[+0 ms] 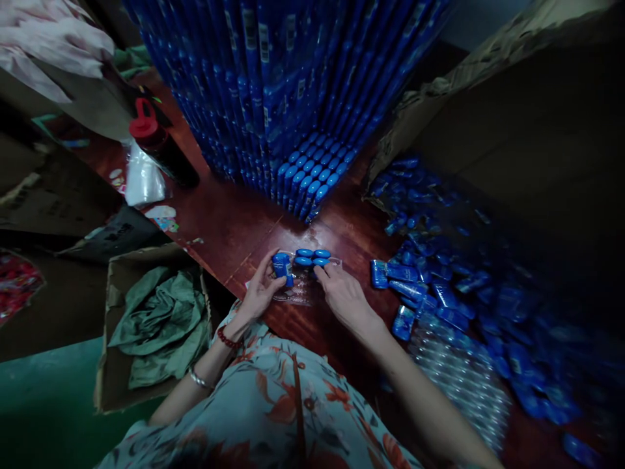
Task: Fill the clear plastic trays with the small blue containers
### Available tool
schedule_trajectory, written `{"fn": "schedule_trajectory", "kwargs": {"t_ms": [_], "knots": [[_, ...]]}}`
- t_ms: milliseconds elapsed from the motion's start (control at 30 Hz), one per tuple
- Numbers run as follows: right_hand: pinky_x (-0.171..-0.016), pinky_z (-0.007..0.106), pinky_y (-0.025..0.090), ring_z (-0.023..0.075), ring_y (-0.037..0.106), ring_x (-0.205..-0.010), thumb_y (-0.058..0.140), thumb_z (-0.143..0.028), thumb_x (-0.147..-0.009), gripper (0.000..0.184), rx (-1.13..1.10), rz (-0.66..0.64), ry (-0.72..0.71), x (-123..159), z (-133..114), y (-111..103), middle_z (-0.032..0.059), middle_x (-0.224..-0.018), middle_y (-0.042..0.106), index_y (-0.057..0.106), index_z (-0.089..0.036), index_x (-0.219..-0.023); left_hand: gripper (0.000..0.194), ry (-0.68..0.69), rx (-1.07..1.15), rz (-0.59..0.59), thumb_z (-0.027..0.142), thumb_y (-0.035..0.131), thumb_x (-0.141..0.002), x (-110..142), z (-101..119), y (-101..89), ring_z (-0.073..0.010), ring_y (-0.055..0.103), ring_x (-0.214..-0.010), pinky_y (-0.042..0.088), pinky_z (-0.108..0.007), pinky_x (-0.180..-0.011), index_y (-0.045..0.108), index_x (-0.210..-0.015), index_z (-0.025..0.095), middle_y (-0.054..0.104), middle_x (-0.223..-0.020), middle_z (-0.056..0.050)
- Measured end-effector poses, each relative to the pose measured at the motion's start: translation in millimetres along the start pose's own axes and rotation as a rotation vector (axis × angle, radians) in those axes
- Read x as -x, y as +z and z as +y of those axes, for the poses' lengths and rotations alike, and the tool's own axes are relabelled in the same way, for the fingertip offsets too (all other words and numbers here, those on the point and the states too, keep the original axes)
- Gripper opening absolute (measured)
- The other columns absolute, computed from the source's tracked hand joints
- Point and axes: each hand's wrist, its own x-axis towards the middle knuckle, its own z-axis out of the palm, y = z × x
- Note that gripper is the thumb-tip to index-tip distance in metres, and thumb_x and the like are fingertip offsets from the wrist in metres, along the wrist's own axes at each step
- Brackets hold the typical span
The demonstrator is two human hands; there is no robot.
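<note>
My left hand [260,291] is closed around a small blue container [282,268] that has a printed label on its side. Just to the right, several blue containers with rounded oval tops [305,253] stand upright in two short rows in a clear plastic tray [300,294] on the reddish-brown table. The fingers of my right hand [343,296] are bent together at the near right container [321,262] of this group and grip it. My fingers cover its lower part.
Tall stacks of blue containers [273,98] rise at the back. Loose blue containers [439,280] spill from a cardboard box [512,117] at right, beside stacked clear trays [459,378]. A red-capped bottle [163,146], clear plastic bags [144,176] and a carton with green cloth [163,319] are at left.
</note>
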Motion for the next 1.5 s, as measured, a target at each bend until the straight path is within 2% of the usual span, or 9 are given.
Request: {"fn": "schedule_trajectory", "kwargs": {"t_ms": [233, 400, 533, 600, 800, 900, 1100, 1300, 1500], "knots": [[-0.063, 0.030, 0.048, 0.0228, 0.060, -0.082, 0.037, -0.005, -0.086, 0.042, 0.067, 0.051, -0.040, -5.9, -0.7, 7.9, 0.0138, -0.101, 0.060, 0.051, -0.013, -0.125, 0.018, 0.341, -0.415, 0.142, 0.022, 0.060, -0.082, -9.7, -13.3, 1.3, -0.0154, 0.058, -0.089, 0.047, -0.030, -0.082, 0.058, -0.099, 0.021, 0.062, -0.095, -0.003], [-0.071, 0.028, 0.048, 0.0190, 0.060, -0.083, 0.038, -0.025, -0.093, 0.039, 0.002, 0.208, -0.045, 9.5, 18.7, 28.3, 0.0087, -0.097, 0.061, 0.048, -0.022, -0.130, 0.021, 0.566, -0.600, 0.050, 0.014, 0.046, -0.089, -18.7, -18.9, -0.3, -0.0147, 0.057, -0.091, 0.048, -0.029, -0.079, 0.054, -0.107, 0.020, 0.059, -0.096, -0.006], [-0.082, 0.038, 0.045, 0.0242, 0.057, -0.093, 0.040, -0.034, -0.092, 0.040, -0.025, 0.591, 0.323, 37.5, 73.4, 26.5, 0.0132, -0.102, 0.060, 0.052, -0.020, -0.128, 0.028, 0.624, -0.848, -0.122, 0.012, 0.034, -0.092, -20.8, -16.4, -7.7, -0.0145, 0.053, -0.085, 0.046, -0.026, -0.072, 0.051, -0.114, 0.016, 0.055, -0.095, -0.008], [-0.089, 0.049, 0.040, 0.0321, 0.049, -0.109, 0.035, -0.042, -0.091, 0.048, -0.003, 0.659, 0.584, 50.8, 111.2, 24.0, 0.0186, -0.118, 0.054, 0.050, -0.017, -0.130, 0.029, 0.625, -0.961, -0.162, 0.012, 0.028, -0.094, -21.8, -10.2, -8.3, -0.0146, 0.050, -0.080, 0.043, -0.025, -0.068, 0.052, -0.110, 0.015, 0.054, -0.089, -0.007], [-0.095, 0.065, 0.026, 0.0434, 0.025, -0.130, 0.020, -0.057, -0.089, 0.067, -0.293, 0.279, 1.083, 56.6, 181.2, 36.0, 0.0222, -0.144, 0.026, 0.033, -0.018, -0.141, 0.031, 0.555, -1.157, -0.303, 0.020, 0.025, -0.097, -24.8, 15.2, -1.7, -0.0150, 0.045, -0.075, 0.037, -0.026, -0.066, 0.056, -0.094, 0.015, 0.051, -0.083, -0.005], [-0.096, 0.063, 0.027, 0.0427, 0.026, -0.130, 0.016, -0.058, -0.089, 0.068, -0.344, 0.228, 1.040, 40.1, 175.8, 47.1, 0.0221, -0.144, 0.027, 0.032, -0.019, -0.141, 0.030, 0.541, -1.205, -0.341, 0.019, 0.025, -0.097, -22.8, 22.0, -1.9, -0.0153, 0.045, -0.077, 0.036, -0.026, -0.068, 0.055, -0.095, 0.016, 0.052, -0.085, -0.005], [-0.098, 0.059, 0.030, 0.0357, 0.032, -0.128, 0.021, -0.051, -0.091, 0.059, -0.235, 0.437, 0.692, 3.8, 130.7, 65.9, 0.0185, -0.138, 0.038, 0.045, -0.017, -0.132, 0.029, 0.510, -1.224, -0.337, 0.017, 0.025, -0.096, -22.9, 21.3, -6.5, -0.0143, 0.044, -0.074, 0.035, -0.024, -0.065, 0.054, -0.096, 0.016, 0.049, -0.082, -0.004], [-0.096, 0.065, 0.027, 0.0330, 0.036, -0.124, 0.027, -0.046, -0.092, 0.049, -0.160, 0.464, 0.488, -16.8, 100.0, 52.2, 0.0157, -0.133, 0.046, 0.051, -0.020, -0.127, 0.027, 0.562, -1.155, -0.355, 0.016, 0.026, -0.095, -29.7, 20.2, -19.4, -0.0151, 0.047, -0.079, 0.039, -0.024, -0.069, 0.052, -0.101, 0.016, 0.051, -0.089, -0.006], [-0.087, 0.043, 0.043, 0.0239, 0.050, -0.100, 0.039, -0.035, -0.090, 0.033, -0.264, 0.546, 0.217, -7.4, 84.0, 42.1, 0.0094, -0.105, 0.062, 0.065, -0.021, -0.105, 0.026, 0.549, -1.104, -0.432, 0.016, 0.028, -0.094, -33.0, 24.0, -28.6, -0.0156, 0.048, -0.079, 0.040, -0.025, -0.069, 0.053, -0.099, 0.015, 0.052, -0.088, -0.007]]}}
